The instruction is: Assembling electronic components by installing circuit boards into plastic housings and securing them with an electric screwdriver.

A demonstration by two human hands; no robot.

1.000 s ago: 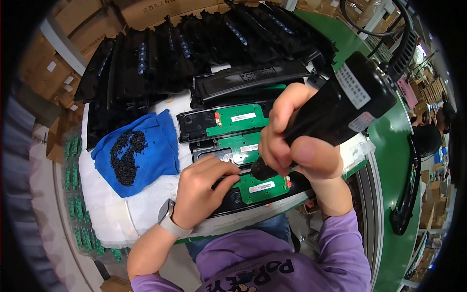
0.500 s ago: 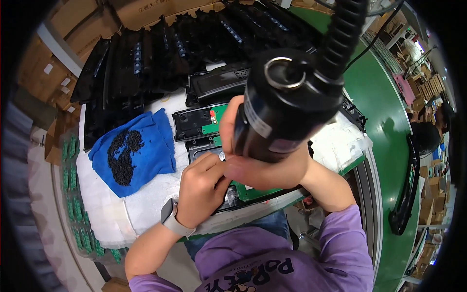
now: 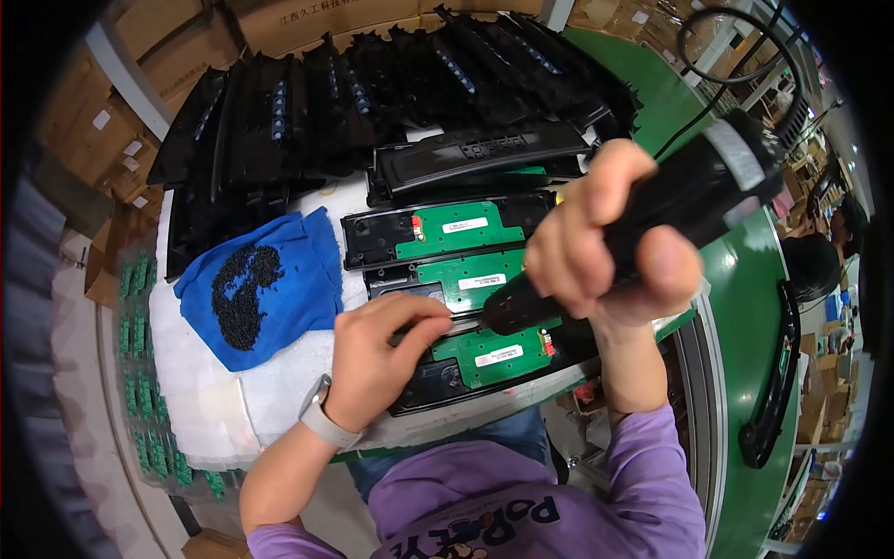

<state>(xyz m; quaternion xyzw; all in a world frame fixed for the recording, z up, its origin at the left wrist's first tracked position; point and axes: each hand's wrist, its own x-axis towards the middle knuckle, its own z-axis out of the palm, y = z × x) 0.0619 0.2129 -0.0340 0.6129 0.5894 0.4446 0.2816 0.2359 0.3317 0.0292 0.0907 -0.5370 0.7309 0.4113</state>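
The RH (image 3: 582, 256) has its fingers wrapped round a black power driver (image 3: 689, 200), tilted w/ its nose down-left. The LH (image 3: 382, 345) is pinched, thumb to index, right by the thin bit (image 3: 466, 325); can't tell if a tiny pc is between the fingertips. Both meet just above the nearest green PCB (image 3: 477, 371), which lies in its black shell (image 3: 428, 389) at the near edge of the worktop. To do this bit of handling well, best keep the LH pinch still, bring the bit in line w/ the fingertips, hold off the trigger while skin is close, & prob. set the driver upright before pressing, b/c a slanted bit could slip & scratch the board.

Next out, the middle PCB (image 3: 442, 275) & far PCB (image 3: 447, 244) sit in their own shells. The blue cloth (image 3: 303, 279) to the left carries a pile of small black screws (image 3: 235, 321), as far as they can be made out. Behind, a row of black housings (image 3: 251, 130).

Vs 0.5 s ago: driver was stood up, rear end toward the cam, hiding most of the PCBs; now it leans right & they show. LH approx same spot, cloth too.
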